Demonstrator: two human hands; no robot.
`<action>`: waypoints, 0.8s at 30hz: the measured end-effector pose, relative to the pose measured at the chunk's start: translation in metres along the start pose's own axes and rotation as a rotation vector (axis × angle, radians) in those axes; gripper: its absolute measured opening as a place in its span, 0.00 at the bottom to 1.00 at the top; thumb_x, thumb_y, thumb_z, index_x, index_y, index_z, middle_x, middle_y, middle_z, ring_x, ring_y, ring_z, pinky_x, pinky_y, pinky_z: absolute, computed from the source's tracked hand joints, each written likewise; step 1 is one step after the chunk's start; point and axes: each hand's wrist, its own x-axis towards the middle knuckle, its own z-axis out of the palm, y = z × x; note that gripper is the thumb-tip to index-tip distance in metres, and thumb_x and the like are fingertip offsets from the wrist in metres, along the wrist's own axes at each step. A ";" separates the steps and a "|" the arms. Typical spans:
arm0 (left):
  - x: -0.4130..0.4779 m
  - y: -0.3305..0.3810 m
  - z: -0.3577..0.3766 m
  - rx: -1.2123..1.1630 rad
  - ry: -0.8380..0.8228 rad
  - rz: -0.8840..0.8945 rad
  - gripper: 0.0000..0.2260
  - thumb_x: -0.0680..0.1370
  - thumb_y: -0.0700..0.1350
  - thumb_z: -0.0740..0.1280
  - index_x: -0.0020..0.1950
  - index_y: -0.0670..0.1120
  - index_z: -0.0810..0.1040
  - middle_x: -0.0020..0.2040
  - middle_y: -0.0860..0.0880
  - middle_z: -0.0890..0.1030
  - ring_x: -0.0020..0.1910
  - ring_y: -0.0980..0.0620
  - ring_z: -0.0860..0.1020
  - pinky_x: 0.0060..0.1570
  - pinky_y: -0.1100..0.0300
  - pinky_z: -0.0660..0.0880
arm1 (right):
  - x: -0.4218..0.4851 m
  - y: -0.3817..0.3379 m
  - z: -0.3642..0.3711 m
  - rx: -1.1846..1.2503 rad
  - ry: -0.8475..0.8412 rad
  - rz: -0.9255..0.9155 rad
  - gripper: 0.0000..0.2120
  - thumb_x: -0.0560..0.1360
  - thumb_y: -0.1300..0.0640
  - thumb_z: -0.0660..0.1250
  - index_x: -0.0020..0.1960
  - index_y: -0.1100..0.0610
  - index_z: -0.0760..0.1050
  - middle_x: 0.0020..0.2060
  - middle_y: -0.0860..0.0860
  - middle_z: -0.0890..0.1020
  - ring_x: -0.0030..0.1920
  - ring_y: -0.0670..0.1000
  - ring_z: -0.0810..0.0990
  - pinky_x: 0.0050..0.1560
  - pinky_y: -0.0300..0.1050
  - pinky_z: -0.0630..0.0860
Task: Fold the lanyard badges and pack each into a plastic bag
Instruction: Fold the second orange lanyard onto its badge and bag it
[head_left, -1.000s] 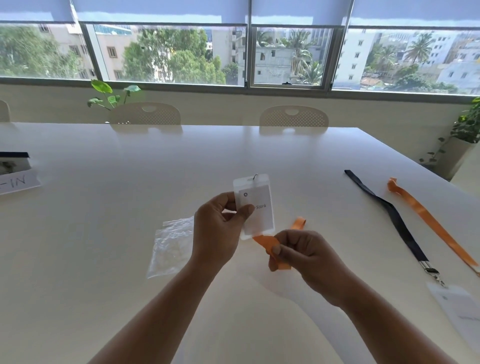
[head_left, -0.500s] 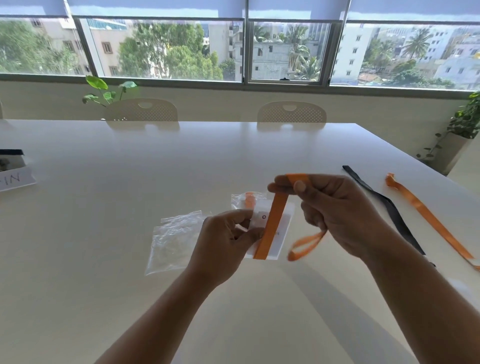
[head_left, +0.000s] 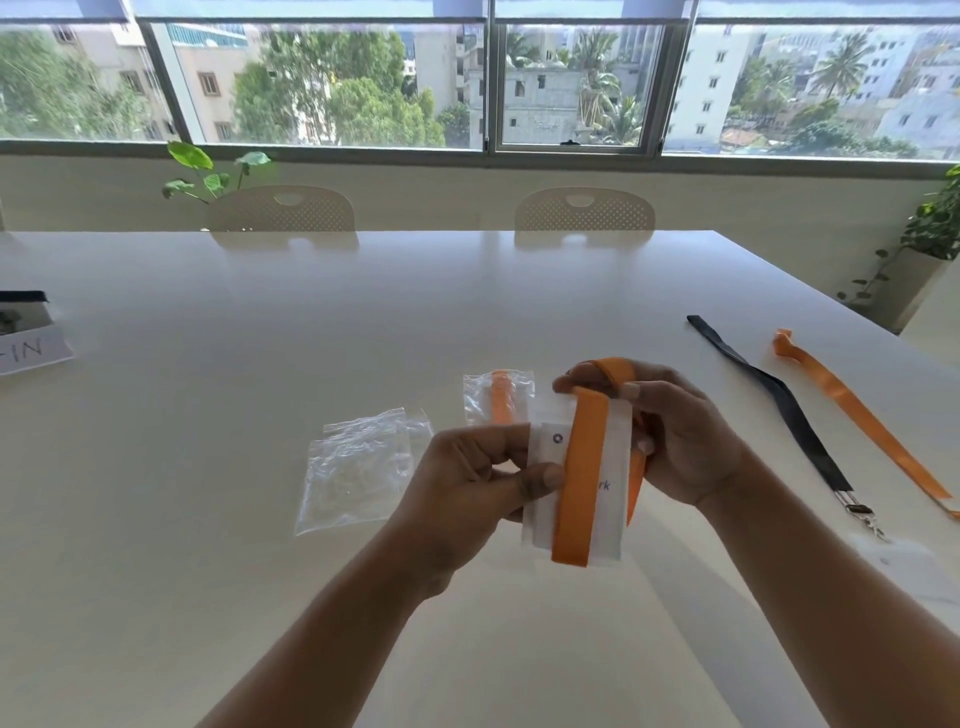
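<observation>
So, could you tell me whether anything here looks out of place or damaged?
Nothing stands out. The left hand and right hand hold the badge with its orange strap wrapped over it; empty bags lie flat.

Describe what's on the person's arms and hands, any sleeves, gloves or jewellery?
Nothing worn shows: the left hand and right hand are bare, with no gloves, rings or watch. Both forearms are bare to the frame's edge, no sleeves visible. Fingernails are short and unpainted.
</observation>
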 end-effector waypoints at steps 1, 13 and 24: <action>0.001 0.001 0.000 -0.045 -0.004 0.007 0.13 0.70 0.46 0.74 0.54 0.50 0.86 0.52 0.46 0.87 0.51 0.45 0.85 0.45 0.52 0.83 | -0.002 0.002 0.001 0.045 0.000 0.025 0.12 0.71 0.57 0.65 0.50 0.57 0.84 0.29 0.51 0.80 0.25 0.45 0.70 0.34 0.41 0.70; 0.019 0.015 0.010 -0.085 0.123 0.139 0.13 0.70 0.45 0.75 0.53 0.45 0.86 0.51 0.36 0.84 0.48 0.42 0.85 0.42 0.51 0.82 | -0.009 0.023 0.028 -0.045 0.028 -0.003 0.27 0.56 0.33 0.79 0.47 0.49 0.86 0.43 0.54 0.87 0.44 0.56 0.85 0.43 0.49 0.82; 0.036 0.012 -0.007 -0.046 0.411 0.150 0.08 0.71 0.41 0.75 0.49 0.50 0.86 0.47 0.48 0.87 0.46 0.47 0.86 0.42 0.50 0.84 | -0.020 0.054 0.035 -0.213 0.209 0.120 0.10 0.68 0.51 0.74 0.43 0.57 0.85 0.39 0.55 0.87 0.27 0.46 0.71 0.30 0.35 0.66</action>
